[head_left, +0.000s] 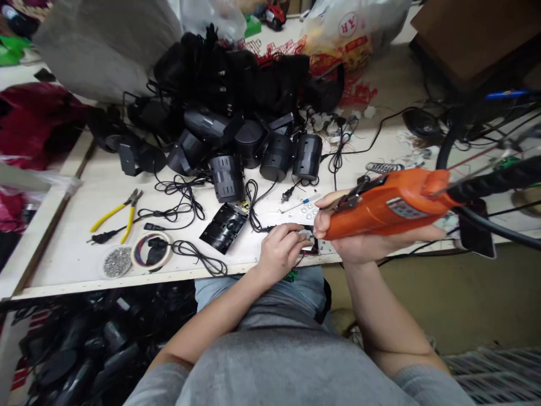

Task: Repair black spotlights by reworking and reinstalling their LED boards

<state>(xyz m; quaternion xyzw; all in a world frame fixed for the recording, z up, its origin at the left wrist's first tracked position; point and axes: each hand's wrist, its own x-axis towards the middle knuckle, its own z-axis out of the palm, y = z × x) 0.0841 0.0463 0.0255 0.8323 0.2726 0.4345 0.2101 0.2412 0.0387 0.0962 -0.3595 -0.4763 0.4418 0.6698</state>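
While the right hand [367, 239] wraps its fingers round the orange power tool [393, 204], the working tip is buried behind those fingers and I can't make out what bit it carries. Its black cable [494, 183] runs off the right edge. The left hand [279, 251] is at the near edge of the white table [76, 248], thumb and fingertips pinched on a small part [310, 239]. That part is mostly covered and too small to identify, and it sits just beside the tool's nose. A green circuit board [291, 276] peeks out under that wrist, half hidden. Over on the left, a shallow round dish [104, 264] holds a heap of small silvery screws, right beside a roll of tape [136, 255] with something black in its middle. Yellow-handled pliers [116, 214] lie just beyond. Farther back, a pile of black housings [236, 101] loses its detail in shadow. Under the table, dark parts [84, 344] are blurred, and I can't tell what holds them. A printed plastic bag [350, 28] at the top is cut off, contents unreadable.
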